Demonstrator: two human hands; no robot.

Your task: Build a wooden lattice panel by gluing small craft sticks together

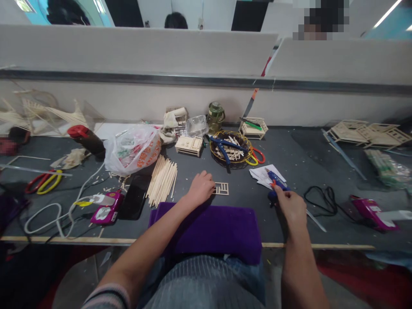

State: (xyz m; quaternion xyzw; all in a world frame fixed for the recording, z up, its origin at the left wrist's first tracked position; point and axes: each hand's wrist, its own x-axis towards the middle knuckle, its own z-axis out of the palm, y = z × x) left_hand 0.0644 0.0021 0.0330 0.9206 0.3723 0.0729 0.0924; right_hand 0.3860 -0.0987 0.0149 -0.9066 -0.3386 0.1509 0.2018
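My left hand (201,188) rests on the grey table with its fingers curled, pinching the left edge of a small wooden stick frame (222,188) that lies flat. My right hand (291,206) is closed round the handle of a blue glue gun (276,182), whose orange-tipped nozzle points up and left over some white paper (262,174). A bundle of thin wooden sticks (162,179) lies just left of my left hand. A purple cloth (212,229) covers the table edge in front of me.
A round wire basket (230,148) holds stick offcuts and blue pliers. Nearby are a small stick model (189,145), a plastic bag (133,149), a black phone (135,196), red-and-yellow scissors (43,181), white cable (48,214) and pink tools (370,210). A partition wall (206,103) closes the back.
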